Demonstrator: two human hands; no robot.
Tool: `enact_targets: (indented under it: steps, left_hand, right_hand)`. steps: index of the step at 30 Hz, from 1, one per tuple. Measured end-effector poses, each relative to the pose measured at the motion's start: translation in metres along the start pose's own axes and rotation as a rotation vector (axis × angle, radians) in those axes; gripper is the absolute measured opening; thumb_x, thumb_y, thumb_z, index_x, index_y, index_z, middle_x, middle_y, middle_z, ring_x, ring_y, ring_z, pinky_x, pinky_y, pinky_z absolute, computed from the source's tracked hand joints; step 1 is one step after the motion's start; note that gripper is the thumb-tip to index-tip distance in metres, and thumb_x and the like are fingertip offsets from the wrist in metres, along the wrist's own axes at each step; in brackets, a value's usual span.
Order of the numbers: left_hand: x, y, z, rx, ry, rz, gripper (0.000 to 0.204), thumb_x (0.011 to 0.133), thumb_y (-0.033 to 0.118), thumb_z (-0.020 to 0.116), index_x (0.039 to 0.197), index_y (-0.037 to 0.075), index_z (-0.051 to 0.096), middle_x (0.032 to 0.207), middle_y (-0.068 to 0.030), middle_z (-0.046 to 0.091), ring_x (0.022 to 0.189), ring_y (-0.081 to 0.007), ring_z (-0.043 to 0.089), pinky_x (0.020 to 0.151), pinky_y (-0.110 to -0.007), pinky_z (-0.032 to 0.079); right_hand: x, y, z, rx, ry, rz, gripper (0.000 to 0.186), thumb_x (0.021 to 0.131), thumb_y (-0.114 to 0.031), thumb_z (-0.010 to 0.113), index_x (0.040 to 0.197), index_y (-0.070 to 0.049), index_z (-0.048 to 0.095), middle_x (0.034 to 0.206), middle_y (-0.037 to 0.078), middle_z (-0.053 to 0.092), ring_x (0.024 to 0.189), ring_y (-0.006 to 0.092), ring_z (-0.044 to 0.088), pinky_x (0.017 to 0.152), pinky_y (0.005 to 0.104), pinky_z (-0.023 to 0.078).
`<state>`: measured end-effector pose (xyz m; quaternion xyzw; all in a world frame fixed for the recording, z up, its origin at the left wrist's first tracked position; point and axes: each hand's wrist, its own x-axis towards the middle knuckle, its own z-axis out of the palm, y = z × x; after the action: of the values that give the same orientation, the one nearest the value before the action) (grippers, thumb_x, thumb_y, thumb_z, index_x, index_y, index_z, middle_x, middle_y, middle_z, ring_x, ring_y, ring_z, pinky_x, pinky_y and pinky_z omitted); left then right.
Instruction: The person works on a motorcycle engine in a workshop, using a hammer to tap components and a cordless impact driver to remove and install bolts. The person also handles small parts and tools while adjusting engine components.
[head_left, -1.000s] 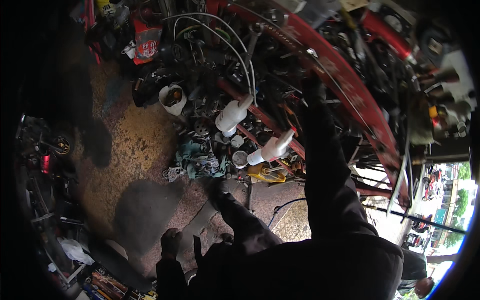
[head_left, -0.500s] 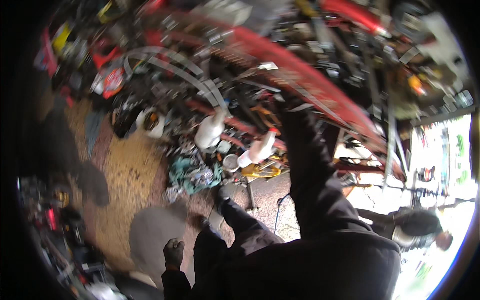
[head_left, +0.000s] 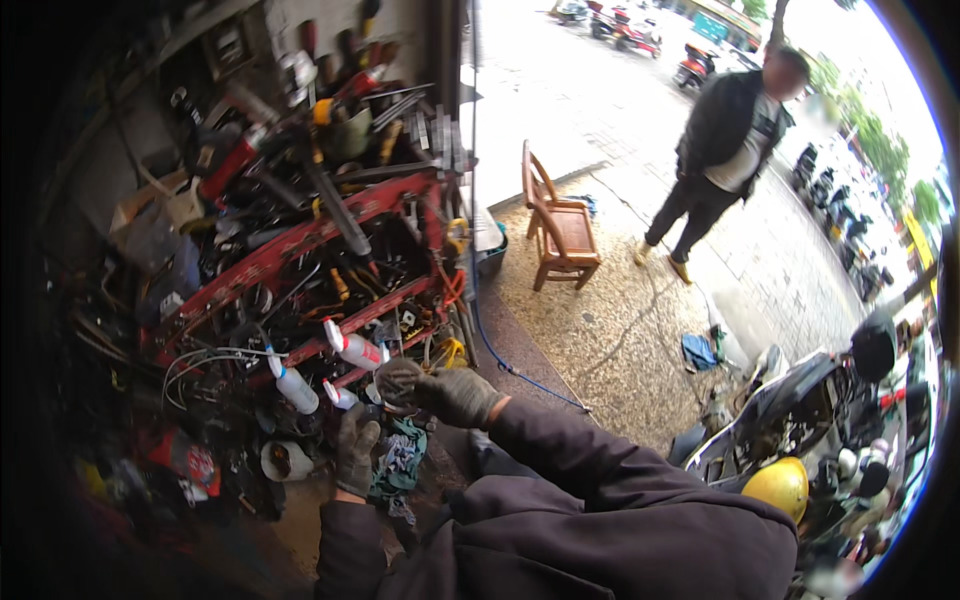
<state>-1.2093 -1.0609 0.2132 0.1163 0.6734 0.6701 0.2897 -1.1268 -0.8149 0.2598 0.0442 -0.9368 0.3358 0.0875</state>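
A dark grey item point(head_left: 398, 380), too indistinct to name, shows at the fingertips of the gloved right hand point(head_left: 458, 396), near the lower edge of a red rack point(head_left: 285, 255); I cannot tell whether it is gripped. The gloved left hand point(head_left: 355, 452), apart from the right, has an unclear grip beside a teal rag point(head_left: 405, 450). White spray bottles point(head_left: 358, 350) crowd the rack's lower edge, just beyond both hands. Past its right edge are a blue hose point(head_left: 510, 369), a wooden chair point(head_left: 568, 235) and a standing person point(head_left: 715, 140).

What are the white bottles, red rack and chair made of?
White bottles: likely plastic, semi-matt, slightly translucent bodies. Red rack: probably metal, painted, with pale scuffs. Chair: looks like varnished wood, from the brown tone and soft sheen.
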Motion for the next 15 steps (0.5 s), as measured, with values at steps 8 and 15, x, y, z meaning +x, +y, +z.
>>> enact_targets:
  steps: [8, 15]
  left_hand:
    - [-0.031, 0.084, 0.145, -0.227, -0.422, 0.138, 0.055, 0.091, 0.024, 0.059, 0.138, 0.000, 0.042, 0.127, -0.0144, 0.055, 0.107, -0.0242, 0.061, 0.089, -0.037, 0.055]
    - [-0.021, 0.105, 0.233, -0.336, -0.280, 0.301, 0.069, 0.084, 0.032, 0.068, 0.136, -0.002, 0.040, 0.121, -0.0144, 0.058, 0.104, -0.0220, 0.063, 0.085, -0.032, 0.055]
  right_hand:
    - [-0.103, -0.009, -0.074, -0.063, 0.077, 0.026, 0.027, 0.079, -0.022, 0.069, 0.099, -0.009, 0.057, 0.086, 0.015, 0.061, 0.078, 0.0362, 0.064, 0.066, 0.0446, 0.052]
    - [-0.155, 0.012, -0.161, 0.044, 0.468, -0.032, 0.040, 0.082, -0.013, 0.069, 0.120, -0.008, 0.059, 0.090, 0.015, 0.062, 0.078, 0.0337, 0.064, 0.066, 0.0388, 0.052]
